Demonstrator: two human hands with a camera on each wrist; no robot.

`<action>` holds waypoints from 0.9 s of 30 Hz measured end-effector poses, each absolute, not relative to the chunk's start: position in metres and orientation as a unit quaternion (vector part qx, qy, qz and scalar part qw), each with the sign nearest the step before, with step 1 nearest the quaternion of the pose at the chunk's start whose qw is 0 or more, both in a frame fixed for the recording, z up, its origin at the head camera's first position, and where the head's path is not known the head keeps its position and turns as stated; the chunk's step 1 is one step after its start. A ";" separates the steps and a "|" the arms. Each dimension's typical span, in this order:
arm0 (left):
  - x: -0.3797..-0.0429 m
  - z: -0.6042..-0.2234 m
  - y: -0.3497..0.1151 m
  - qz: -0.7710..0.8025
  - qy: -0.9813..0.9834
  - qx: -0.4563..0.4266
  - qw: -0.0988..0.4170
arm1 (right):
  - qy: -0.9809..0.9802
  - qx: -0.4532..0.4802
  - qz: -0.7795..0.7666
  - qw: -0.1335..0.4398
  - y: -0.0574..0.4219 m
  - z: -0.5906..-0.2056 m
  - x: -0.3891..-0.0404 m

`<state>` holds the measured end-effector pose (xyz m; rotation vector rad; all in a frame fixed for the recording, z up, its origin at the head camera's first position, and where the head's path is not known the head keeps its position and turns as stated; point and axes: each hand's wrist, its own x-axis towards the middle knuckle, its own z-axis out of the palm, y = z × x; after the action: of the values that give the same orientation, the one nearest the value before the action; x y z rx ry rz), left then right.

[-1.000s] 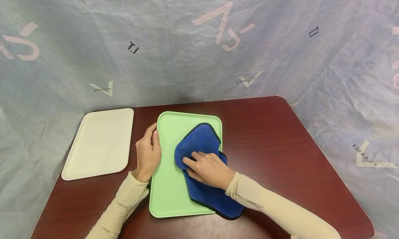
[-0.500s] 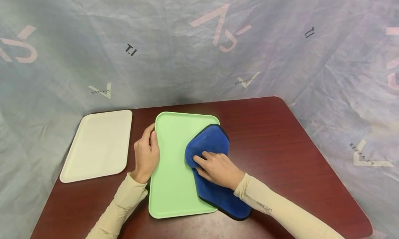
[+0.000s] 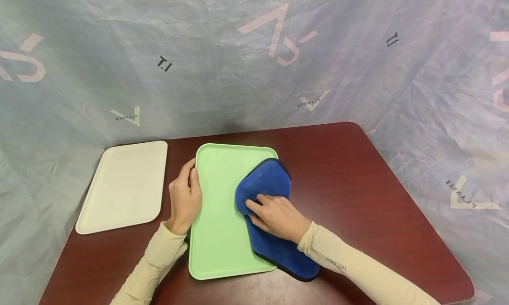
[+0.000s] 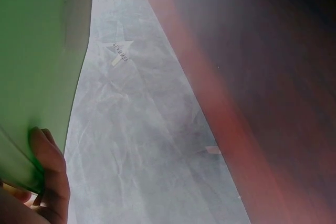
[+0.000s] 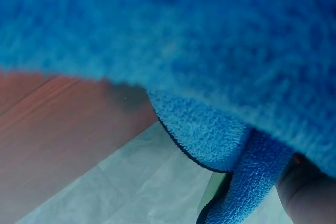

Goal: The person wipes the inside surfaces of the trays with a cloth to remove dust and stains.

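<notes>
A light green tray (image 3: pixel 222 216) is held up off the table, its underside facing the left wrist camera. My left hand (image 3: pixel 185 202) grips its left edge, thumb along the rim and fingers (image 4: pixel 52 171) curled beneath. Over the tray's right side lies a blue cloth (image 3: pixel 264 179) with black edging, part of it hanging past the tray's right and front edges. My right hand (image 3: pixel 278 216) holds the cloth bunched under bent fingers against the tray. In the right wrist view the fluffy cloth (image 5: pixel 199 129) fills the upper part and hides most of the hand.
A white tray (image 3: pixel 123 185) lies on the left of the dark red table (image 3: pixel 358 207). Grey sheeting (image 3: pixel 222 66) with printed letters stands behind the table and on both sides.
My right hand has slid the cloth rightward to the tray's right edge, then stayed nearly still over the last half second. My left hand keeps its grip on the tray.
</notes>
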<state>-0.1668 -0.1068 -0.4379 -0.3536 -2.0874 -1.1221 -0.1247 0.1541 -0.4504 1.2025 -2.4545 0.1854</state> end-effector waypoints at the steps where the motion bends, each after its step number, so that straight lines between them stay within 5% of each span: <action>1: -0.166 -0.439 -0.107 -0.435 -0.812 -0.136 0.364 | -0.878 0.430 0.066 0.199 0.154 -0.451 -0.124; 27: -0.164 -0.433 -0.103 -0.431 -0.816 -0.131 0.361 | -0.867 0.453 0.049 0.203 0.131 -0.449 -0.115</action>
<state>-0.1644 -0.1030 -0.4333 -0.3378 -2.1029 -1.1106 -0.1153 0.1308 -0.4485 1.2647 -2.4195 0.1362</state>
